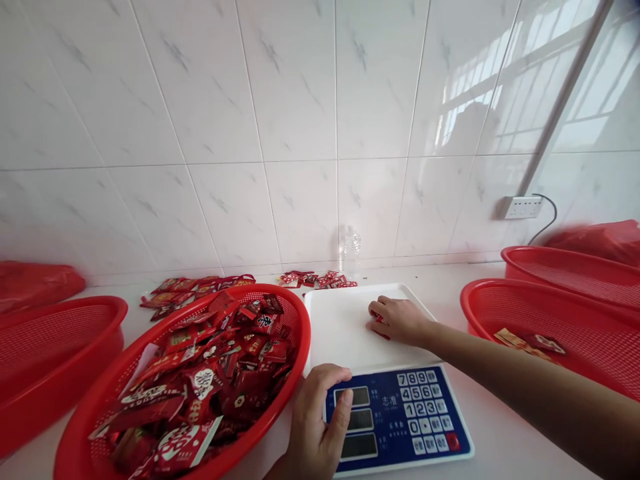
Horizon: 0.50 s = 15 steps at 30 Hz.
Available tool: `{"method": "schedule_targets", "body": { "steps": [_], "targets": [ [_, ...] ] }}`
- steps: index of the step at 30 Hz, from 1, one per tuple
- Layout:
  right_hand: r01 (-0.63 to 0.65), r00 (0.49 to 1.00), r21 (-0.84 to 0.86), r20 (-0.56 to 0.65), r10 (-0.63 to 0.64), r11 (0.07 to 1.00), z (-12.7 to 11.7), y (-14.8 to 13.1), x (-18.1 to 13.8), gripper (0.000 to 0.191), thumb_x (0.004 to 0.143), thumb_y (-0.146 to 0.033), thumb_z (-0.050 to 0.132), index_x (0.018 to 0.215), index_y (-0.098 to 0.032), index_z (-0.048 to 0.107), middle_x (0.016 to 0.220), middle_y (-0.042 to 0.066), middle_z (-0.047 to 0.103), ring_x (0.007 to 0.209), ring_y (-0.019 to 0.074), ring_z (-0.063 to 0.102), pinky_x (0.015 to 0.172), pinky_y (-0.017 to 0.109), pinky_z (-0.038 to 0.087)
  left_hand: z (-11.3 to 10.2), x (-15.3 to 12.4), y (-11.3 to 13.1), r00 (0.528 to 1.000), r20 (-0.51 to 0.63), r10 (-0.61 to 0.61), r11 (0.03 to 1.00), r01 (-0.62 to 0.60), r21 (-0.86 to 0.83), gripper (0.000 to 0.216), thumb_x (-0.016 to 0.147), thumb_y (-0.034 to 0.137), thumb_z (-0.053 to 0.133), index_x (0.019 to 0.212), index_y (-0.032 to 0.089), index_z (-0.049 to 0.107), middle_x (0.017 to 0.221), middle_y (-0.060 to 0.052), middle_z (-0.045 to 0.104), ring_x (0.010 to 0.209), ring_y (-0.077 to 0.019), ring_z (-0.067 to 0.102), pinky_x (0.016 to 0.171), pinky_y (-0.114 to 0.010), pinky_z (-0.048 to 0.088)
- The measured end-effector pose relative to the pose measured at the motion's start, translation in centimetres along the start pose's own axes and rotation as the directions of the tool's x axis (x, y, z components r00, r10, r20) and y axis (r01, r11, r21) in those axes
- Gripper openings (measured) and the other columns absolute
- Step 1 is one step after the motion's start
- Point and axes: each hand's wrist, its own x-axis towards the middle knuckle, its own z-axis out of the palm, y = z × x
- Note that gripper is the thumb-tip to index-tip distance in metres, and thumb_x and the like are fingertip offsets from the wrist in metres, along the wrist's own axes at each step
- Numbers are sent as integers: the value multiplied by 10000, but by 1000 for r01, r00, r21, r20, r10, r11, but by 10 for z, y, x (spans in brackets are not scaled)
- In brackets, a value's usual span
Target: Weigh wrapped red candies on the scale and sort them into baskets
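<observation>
A white and blue electronic scale (400,420) stands on the counter in front of me, with a white weighing tray (340,327) on top. My left hand (317,427) grips the scale's front left corner, thumb lying on the blue panel beside the displays. My right hand (397,319) rests on the tray, fingers curled over a small red packet (376,321) that is mostly hidden. To the left sits a red oval basket (295,313) heaped with red candy packets (210,373).
Loose red packets (200,290) lie by the tiled wall, more of the same loose packets (320,279) behind the tray. Empty-looking red basket (50,360) at far left. Two red baskets at right (550,320), the nearer holding a few packets. A wall socket (523,207) with cable.
</observation>
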Motion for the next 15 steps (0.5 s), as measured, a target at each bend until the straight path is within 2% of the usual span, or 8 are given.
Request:
{"method": "schedule_targets", "body": {
  "steps": [4, 7, 10, 15],
  "targets": [
    [-33, 997, 34, -68, 35, 999, -5, 10, -14, 249, 937, -401, 496, 995, -191, 615, 976, 45, 645, 751, 145, 610, 695, 318, 490, 0, 0, 2, 1000, -3, 14, 1000, -14, -22, 231, 902, 124, 515, 1105, 221, 570, 1010, -68, 654, 959, -200, 623, 849, -325, 526],
    [-114, 978, 85, -163, 127, 990, -15, 25, -33, 262, 946, -401, 411, 1012, -238, 607, 1012, 54, 656, 738, 164, 632, 644, 305, 473, 1, -1, 2, 1000, -2, 27, 999, -27, -36, 235, 903, 116, 504, 1104, 223, 563, 1008, -72, 652, 960, -201, 619, 853, -333, 525],
    [-227, 931, 123, -263, 252, 966, -30, 48, -58, 282, 929, -446, 394, 1060, -266, 567, 1081, 67, 650, 798, 194, 656, 634, 312, 488, 1, -2, 0, 998, 8, 59, 997, -58, -47, 258, 898, 99, 502, 1114, 229, 550, 1008, -60, 647, 959, -187, 617, 849, -312, 523],
    [-407, 841, 112, -340, 420, 906, -44, 104, -106, 266, 900, -509, 410, 1028, -309, 531, 951, 112, 690, 690, 212, 662, 574, 327, 491, 3, -2, -2, 998, 22, 56, 997, -55, -51, 254, 894, 86, 510, 1096, 232, 553, 991, -46, 648, 941, -175, 621, 844, -290, 521]
  ]
}}
